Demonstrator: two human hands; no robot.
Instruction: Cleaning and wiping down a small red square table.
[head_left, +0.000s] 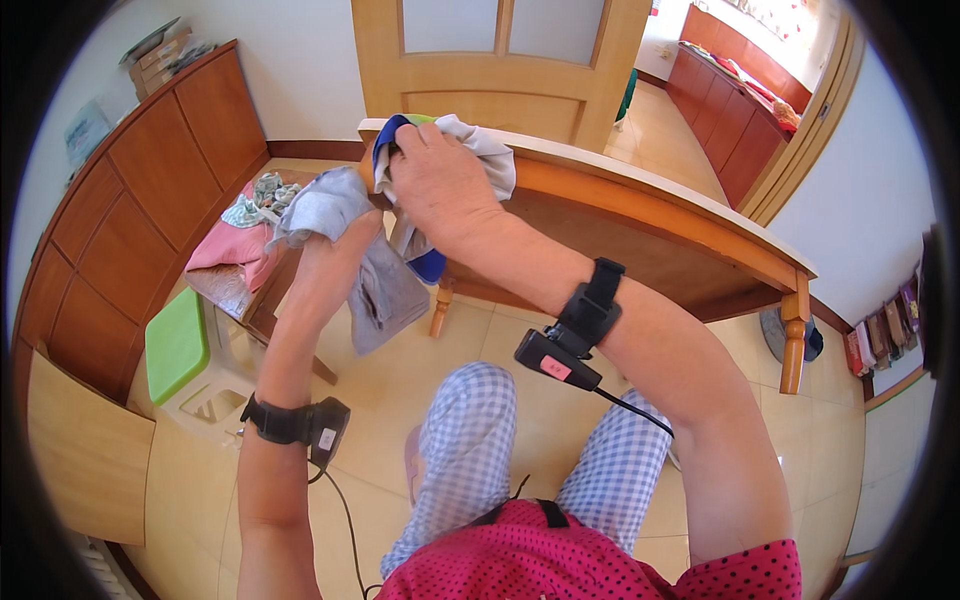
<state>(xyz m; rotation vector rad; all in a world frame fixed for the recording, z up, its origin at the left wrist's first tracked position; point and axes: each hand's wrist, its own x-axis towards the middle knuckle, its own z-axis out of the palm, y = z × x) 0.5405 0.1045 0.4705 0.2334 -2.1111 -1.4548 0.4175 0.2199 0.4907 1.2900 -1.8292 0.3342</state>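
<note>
My left hand (355, 238) is wrapped in a light grey-blue cloth (326, 204), which covers most of its fingers. Below it hangs a grey cloth (386, 300); whether the two are one piece I cannot tell. My right hand (444, 180) grips a bunched white cloth (491, 157) with blue and green parts, at the left end of a wooden table (600, 172) with a pale top. A blue edge of fabric (427, 266) hangs beneath the right hand. Both hands are close together at the table's corner.
Left of the table, a low wooden seat (232, 292) carries a pink cloth (236, 251) and a crumpled patterned cloth (274, 193). A green-topped plastic stool (178, 349) stands nearer. Wooden cabinets (161, 172) line the left wall; books (885, 330) stand at right. A door (487, 75) is behind the table.
</note>
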